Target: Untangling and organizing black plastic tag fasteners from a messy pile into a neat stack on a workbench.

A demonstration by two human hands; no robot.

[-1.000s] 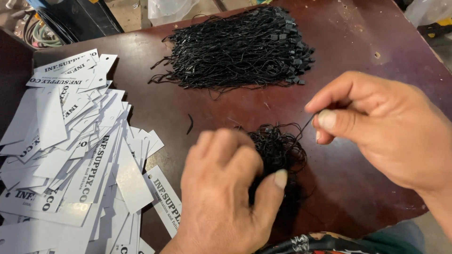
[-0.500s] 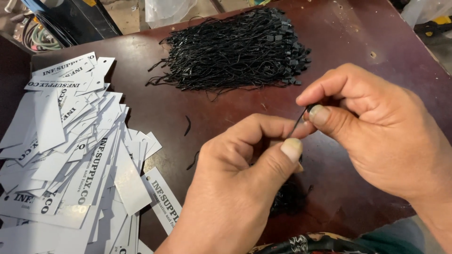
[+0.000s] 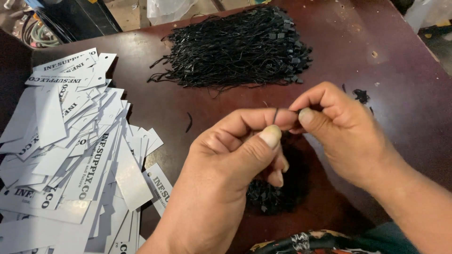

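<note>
My left hand [image 3: 230, 164] and my right hand [image 3: 341, 131] meet above the dark table, fingertips pinched together on one thin black string [image 3: 276, 114]. Under the left hand lies a small clump of black strings [image 3: 273, 195], partly hidden by the fingers. A big pile of black strings with small square ends [image 3: 238, 47] lies at the far middle of the table. A heap of white paper tags with black print [image 3: 70, 150] covers the left side.
The dark red-brown table [image 3: 400, 70] has scuffs and a few black scraps at the right. One loose string piece [image 3: 189, 122] lies between the tags and my hands. Patterned cloth [image 3: 310, 242] shows at the bottom edge. Clutter stands beyond the table's far left corner.
My left hand has lifted off the small clump and risen to meet the right hand. Both now pinch the single string that the right hand drew out.
</note>
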